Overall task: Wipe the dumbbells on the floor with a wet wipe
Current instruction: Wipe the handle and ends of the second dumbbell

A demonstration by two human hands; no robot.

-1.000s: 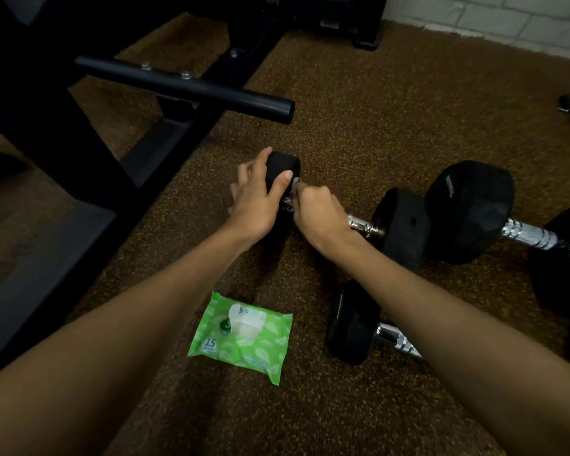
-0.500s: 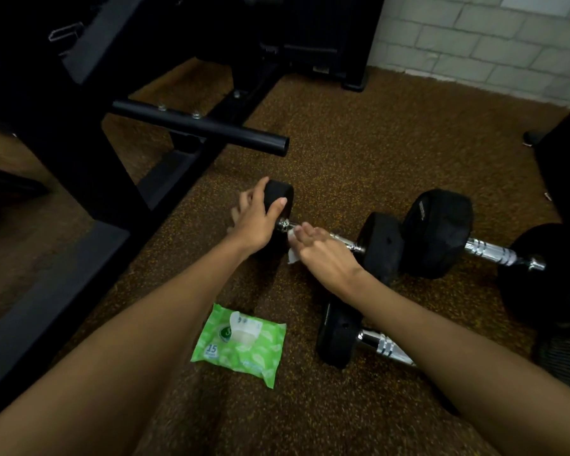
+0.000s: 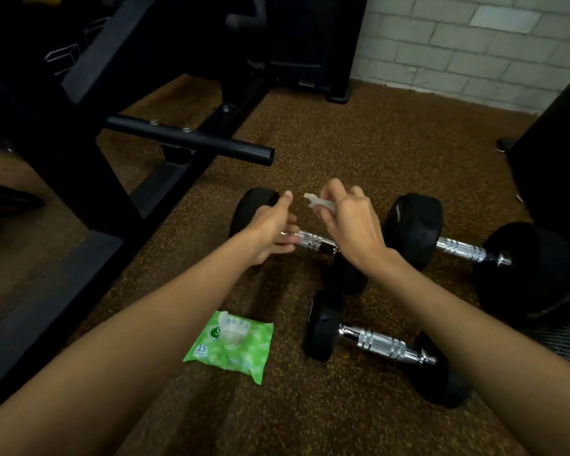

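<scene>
**Wipe raised, handle just below, running left to right**

Pinched the wet wipe [image 3: 320,204] in the right hand [image 3: 351,225], fingers and thumb curled tight on the crumpled sheet, with one white end poking out to the left. Held it in the air, clear of any metal. Left the left hand [image 3: 270,232] loose, fingers apart and relaxed, gripping nothing, fingertips over the left end of the chrome handle [image 3: 313,241]. Could not tell whether they touched it.

Found the small dumbbell [image 3: 254,209] right under both hands on the brown floor [image 3: 343,143]. Traced its long axis from the far-left head across to the near-right head, mostly hidden beneath the right wrist. Placed the handle below the wipe and slightly toward the body.

Judged the coming move a short drop, wipe down onto the bare chrome and then along that axis. Reckoned the right hand nearer the middle of the handle. Reckoned the left nearer the far-left head, well set to steady it against rolling.

Noted two more, untouched and roughly parallel to the first: the near dumbbell [image 3: 372,343], near the green wipe pack [image 3: 234,347], and the big dumbbell [image 3: 412,225] off to the right. Judged both further from the wipe than the handle beneath it.
</scene>
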